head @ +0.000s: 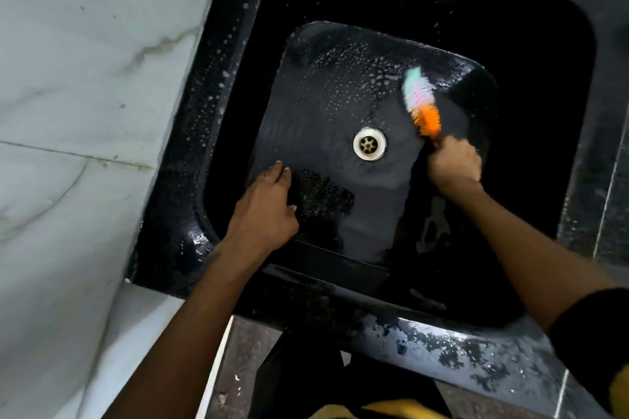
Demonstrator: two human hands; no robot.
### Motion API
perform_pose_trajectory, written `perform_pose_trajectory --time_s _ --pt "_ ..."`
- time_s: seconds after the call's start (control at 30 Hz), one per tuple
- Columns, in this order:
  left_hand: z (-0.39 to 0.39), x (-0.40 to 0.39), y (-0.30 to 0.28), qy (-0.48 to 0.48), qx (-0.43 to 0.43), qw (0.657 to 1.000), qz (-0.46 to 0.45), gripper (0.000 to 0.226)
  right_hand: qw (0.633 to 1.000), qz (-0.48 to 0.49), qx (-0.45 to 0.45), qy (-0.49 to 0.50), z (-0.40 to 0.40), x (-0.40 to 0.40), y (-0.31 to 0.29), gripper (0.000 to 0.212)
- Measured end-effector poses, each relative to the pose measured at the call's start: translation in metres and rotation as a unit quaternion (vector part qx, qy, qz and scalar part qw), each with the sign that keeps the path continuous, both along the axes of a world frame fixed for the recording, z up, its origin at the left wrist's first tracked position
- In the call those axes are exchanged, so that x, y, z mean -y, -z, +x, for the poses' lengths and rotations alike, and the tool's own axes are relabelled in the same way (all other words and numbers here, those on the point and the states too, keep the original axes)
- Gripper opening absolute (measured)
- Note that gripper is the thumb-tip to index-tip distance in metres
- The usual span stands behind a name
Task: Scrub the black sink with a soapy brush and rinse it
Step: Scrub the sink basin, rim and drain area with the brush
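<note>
The black sink fills the middle of the head view, its rim and floor dotted with soap bubbles and water. A pale metal drain sits in the middle of the floor. My right hand grips the handle of an orange brush with pale, blurred bristles, pressed on the sink floor at the far right of the drain. My left hand rests inside the sink at the near left, fingers straight against the floor and wall.
A white marble wall runs along the sink's left side. The wet black countertop lies along the front edge, with grey tiles at the right. No tap shows in the view.
</note>
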State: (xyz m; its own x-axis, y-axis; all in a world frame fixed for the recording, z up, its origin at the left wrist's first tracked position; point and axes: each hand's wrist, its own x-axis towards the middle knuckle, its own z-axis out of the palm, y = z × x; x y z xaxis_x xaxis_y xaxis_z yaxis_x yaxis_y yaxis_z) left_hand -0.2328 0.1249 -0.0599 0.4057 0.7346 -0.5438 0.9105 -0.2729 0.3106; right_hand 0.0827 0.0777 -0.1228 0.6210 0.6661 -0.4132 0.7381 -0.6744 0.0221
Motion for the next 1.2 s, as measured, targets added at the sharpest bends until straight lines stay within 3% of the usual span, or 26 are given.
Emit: perform_pose_trajectory --time_s 0.07,0.17,0.23,0.33,0.43,0.5,0.63,0.7,0.8,0.87,0.93,1.0,1.1,1.2 --pt "0.009 0.003 -0.001 -0.009 0.015 1.0 -0.005 0.072 1.0 0.012 -0.009 -0.006 -0.03 0.005 0.003 0.028" --pt "0.027 0.016 -0.003 0.005 0.04 0.999 -0.018 0.072 0.984 -0.041 -0.098 -0.147 -0.092 0.031 0.001 0.023" --pt "0.03 0.027 -0.003 0.015 0.047 0.998 -0.027 0.072 0.978 -0.043 -0.082 -0.186 -0.082 0.035 -0.003 0.024" --pt "0.028 0.038 -0.003 0.028 0.035 0.999 -0.024 0.072 0.999 0.012 -0.026 0.019 -0.015 0.015 0.003 0.029" --pt "0.027 0.037 -0.004 0.014 0.041 0.999 -0.009 0.071 0.97 0.056 -0.021 0.237 0.018 0.006 0.003 0.033" --pt "0.029 0.037 -0.003 0.017 0.043 0.999 -0.012 0.071 0.98 0.056 -0.033 0.187 -0.013 -0.002 0.001 0.03" --pt "0.03 0.037 0.0 0.028 0.028 0.999 -0.02 0.072 0.983 0.024 -0.183 0.005 -0.081 -0.012 0.0 0.029" --pt "0.029 0.037 0.0 0.022 0.026 0.999 -0.016 0.072 0.975 0.067 -0.179 0.116 -0.063 -0.016 0.001 0.03" --pt "0.03 0.038 0.0 0.017 0.03 0.999 -0.013 0.072 0.921 0.104 -0.137 0.351 -0.007 -0.014 0.001 0.037" --pt "0.031 0.039 0.0 0.02 0.034 0.999 -0.01 0.073 0.892 0.113 -0.149 0.413 0.009 -0.026 0.0 0.04" --pt "0.032 0.039 0.0 0.024 0.032 0.999 -0.009 0.074 0.903 0.127 -0.169 0.374 -0.008 -0.05 -0.003 0.039" --pt "0.031 0.039 0.001 0.023 0.025 0.999 -0.006 0.074 0.937 0.129 -0.192 0.261 -0.047 -0.079 -0.004 0.034" --pt "0.03 0.039 0.003 0.029 0.012 1.0 0.002 0.075 0.955 0.134 -0.221 0.147 -0.084 -0.102 -0.014 0.035" --pt "0.03 0.039 0.004 0.028 0.018 0.999 -0.009 0.077 0.965 0.104 -0.166 0.172 -0.045 -0.082 -0.019 0.036"
